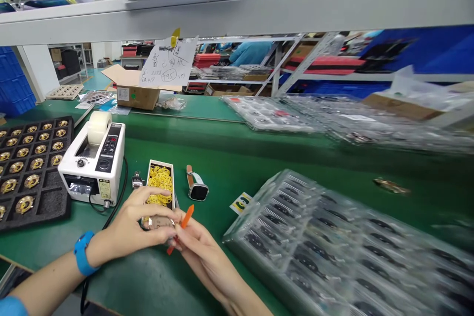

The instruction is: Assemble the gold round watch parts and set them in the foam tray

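Note:
Between the thumb and fingers of my left hand (138, 224) is a round, beige-faced watch part (159, 222) with a shiny rim. My right hand (202, 243) pinches a thin orange stick (188, 215) at the right edge of that part. Its lower tip shows beneath the fingers, and the contact point is hidden. Just beyond my left fingers lies a white box (150, 170) full of small yellow rings (160, 177). A blue band (82, 253) circles my left wrist.
A white tape dispenser (111, 168) stands left, beside a black foam tray (55, 203) of gold round parts. Stacked clear trays (292, 182) of dark parts fill the right. Behind the box are a smartwatch (198, 191) and a small counter (137, 180). A shelf beam (237, 7) crosses above.

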Demonstrator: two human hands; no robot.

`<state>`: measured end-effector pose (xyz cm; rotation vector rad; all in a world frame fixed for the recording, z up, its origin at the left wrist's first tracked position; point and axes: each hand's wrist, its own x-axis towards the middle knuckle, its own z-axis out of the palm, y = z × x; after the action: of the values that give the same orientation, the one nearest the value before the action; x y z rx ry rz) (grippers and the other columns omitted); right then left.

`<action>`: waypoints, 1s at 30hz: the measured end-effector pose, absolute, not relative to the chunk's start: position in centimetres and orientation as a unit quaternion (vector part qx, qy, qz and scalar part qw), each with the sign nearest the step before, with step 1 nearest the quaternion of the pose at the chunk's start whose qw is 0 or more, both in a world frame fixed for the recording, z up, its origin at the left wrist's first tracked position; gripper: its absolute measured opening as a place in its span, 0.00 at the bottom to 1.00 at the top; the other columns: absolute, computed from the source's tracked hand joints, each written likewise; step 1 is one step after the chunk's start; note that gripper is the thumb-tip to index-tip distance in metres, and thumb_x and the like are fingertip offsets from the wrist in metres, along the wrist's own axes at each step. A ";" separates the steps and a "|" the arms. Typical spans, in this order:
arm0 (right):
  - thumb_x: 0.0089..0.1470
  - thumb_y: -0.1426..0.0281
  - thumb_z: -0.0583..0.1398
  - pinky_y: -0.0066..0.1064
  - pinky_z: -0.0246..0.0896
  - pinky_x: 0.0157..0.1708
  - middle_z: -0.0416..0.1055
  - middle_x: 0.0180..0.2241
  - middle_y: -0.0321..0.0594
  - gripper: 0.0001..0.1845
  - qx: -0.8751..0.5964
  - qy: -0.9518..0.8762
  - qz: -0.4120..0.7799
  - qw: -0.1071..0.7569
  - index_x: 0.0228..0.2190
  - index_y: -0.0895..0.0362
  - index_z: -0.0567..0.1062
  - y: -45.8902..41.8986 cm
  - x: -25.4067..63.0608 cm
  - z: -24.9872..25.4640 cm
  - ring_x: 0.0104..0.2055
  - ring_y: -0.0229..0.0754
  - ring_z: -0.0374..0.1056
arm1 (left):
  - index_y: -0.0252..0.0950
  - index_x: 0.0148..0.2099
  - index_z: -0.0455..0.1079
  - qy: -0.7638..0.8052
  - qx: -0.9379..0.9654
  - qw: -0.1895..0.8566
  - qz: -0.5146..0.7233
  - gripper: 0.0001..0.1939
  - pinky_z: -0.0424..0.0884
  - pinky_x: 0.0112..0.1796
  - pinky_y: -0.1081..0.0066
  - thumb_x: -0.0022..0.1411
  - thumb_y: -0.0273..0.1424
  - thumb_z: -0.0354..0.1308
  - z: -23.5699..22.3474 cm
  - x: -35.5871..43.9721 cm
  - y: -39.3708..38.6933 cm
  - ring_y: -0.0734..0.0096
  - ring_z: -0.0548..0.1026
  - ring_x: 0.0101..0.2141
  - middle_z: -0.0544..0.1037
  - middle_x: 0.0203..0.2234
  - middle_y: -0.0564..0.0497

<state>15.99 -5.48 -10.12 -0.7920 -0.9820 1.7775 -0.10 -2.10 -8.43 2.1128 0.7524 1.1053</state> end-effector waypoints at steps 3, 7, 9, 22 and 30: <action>0.46 0.54 0.65 0.30 0.57 0.34 0.67 0.29 0.36 0.18 -0.300 -0.376 0.746 0.461 0.33 0.53 0.73 -5.5 15.3 -10.4 0.30 0.38 0.61 | 0.38 0.41 0.74 0.259 0.816 0.326 0.401 0.14 0.62 0.54 0.54 0.49 0.28 0.67 -9.0 0.0 -1.6 0.56 0.69 0.52 0.71 0.51 0.43; 0.45 0.54 0.65 0.32 0.59 0.32 0.67 0.26 0.36 0.17 -0.306 -0.373 0.745 0.462 0.30 0.53 0.72 -5.7 14.9 -10.6 0.28 0.39 0.62 | 0.38 0.47 0.71 0.250 0.820 0.378 0.350 0.22 0.60 0.56 0.55 0.49 0.32 0.68 -8.3 -0.2 -1.5 0.56 0.68 0.54 0.73 0.51 0.42; 0.46 0.53 0.64 0.32 0.59 0.30 0.66 0.24 0.36 0.17 -0.322 -0.402 0.718 0.467 0.27 0.53 0.71 -5.1 16.1 -10.2 0.26 0.39 0.60 | 0.39 0.57 0.64 0.298 0.810 0.392 0.320 0.30 0.61 0.57 0.56 0.52 0.34 0.66 -7.6 -1.0 -1.9 0.55 0.65 0.57 0.69 0.56 0.41; 0.58 0.66 0.58 0.37 0.64 0.37 0.72 0.33 0.42 0.10 -0.725 -0.658 0.099 0.179 0.31 0.61 0.73 13.6 25.2 -9.3 0.36 0.42 0.68 | 0.35 0.39 0.67 0.696 0.638 -0.073 0.322 0.13 0.69 0.41 0.66 0.63 0.35 0.44 -5.3 -17.9 2.3 0.60 0.73 0.39 0.74 0.37 0.44; 0.59 0.66 0.55 0.31 0.57 0.28 0.69 0.25 0.40 0.13 -0.731 -0.639 0.074 0.228 0.26 0.58 0.71 12.7 24.1 -4.6 0.29 0.42 0.68 | 0.38 0.23 0.64 0.727 0.664 -0.005 0.173 0.08 0.67 0.41 0.61 0.50 0.36 0.55 -7.0 -23.0 8.5 0.49 0.74 0.37 0.73 0.27 0.43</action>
<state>24.10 12.69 -4.56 -2.0136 -1.7593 0.2041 -23.04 8.46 -7.01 2.0926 2.2924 0.5442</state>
